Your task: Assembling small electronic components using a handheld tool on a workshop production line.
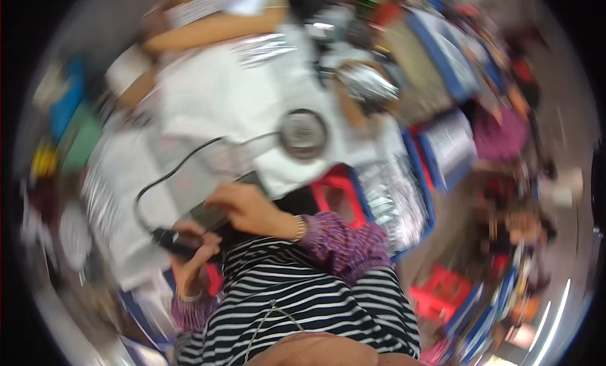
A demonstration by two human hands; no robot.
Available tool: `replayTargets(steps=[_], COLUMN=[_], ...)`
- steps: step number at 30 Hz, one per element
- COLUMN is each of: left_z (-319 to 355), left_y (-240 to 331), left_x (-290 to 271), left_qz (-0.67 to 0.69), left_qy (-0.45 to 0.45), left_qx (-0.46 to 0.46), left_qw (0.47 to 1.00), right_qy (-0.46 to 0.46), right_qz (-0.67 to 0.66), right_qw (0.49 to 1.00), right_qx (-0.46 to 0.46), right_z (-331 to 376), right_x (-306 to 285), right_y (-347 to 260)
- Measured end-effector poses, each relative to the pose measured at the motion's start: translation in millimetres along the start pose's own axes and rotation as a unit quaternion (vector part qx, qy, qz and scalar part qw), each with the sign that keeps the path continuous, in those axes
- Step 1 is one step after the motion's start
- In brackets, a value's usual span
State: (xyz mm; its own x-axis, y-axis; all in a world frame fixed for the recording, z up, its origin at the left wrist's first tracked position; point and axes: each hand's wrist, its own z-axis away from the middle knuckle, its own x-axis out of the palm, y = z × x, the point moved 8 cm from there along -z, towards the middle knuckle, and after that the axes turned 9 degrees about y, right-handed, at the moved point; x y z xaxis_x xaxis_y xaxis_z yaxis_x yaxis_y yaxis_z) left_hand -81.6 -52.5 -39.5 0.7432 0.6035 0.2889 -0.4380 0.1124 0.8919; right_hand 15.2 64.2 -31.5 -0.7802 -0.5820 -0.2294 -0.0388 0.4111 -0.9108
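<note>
The black tool (173, 240) lies in the left hand (189, 259), fingers wrapped around its handle, low over the white worktop (208, 94). Its long axis runs roughly left to right, and a black cable (158, 180) loops up from its left end towards a round metal disc (303, 133). The right hand (243, 208) sits just beside it, above and to the right, fingers curled on a dark flat piece (211, 213). Motion blur hides finer detail.

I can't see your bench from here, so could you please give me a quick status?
Left hand closed round dark tool handle. Right hand on flat dark device. Black cable loops across the white cloth. Picture blurred.
</note>
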Motion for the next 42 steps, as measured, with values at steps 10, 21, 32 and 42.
replayTargets(steps=[10,21,32,42], left_z=[35,36,32,37], left_y=[2,3,4,17], left_x=[-49,-65,-81,-60], left_qz=[0.032,0.04,0.06,0.136], left_qy=[0.002,-0.034,-0.032,-0.135], left_qx=[0.05,0.061,0.126,0.121], left_qw=[0.998,0.997,0.99,0.974], right_qy=[-0.182,-0.219,-0.172,-0.197], right_qz=[0.054,0.072,0.159,-0.297], right_qw=[0.979,0.96,0.95,0.908], right_qx=[-0.069,-0.156,-0.207,0.22], right_z=[-56,-74,-76,-39], right_x=[107,257,296,175], right_y=[-32,-9,-10,-5])
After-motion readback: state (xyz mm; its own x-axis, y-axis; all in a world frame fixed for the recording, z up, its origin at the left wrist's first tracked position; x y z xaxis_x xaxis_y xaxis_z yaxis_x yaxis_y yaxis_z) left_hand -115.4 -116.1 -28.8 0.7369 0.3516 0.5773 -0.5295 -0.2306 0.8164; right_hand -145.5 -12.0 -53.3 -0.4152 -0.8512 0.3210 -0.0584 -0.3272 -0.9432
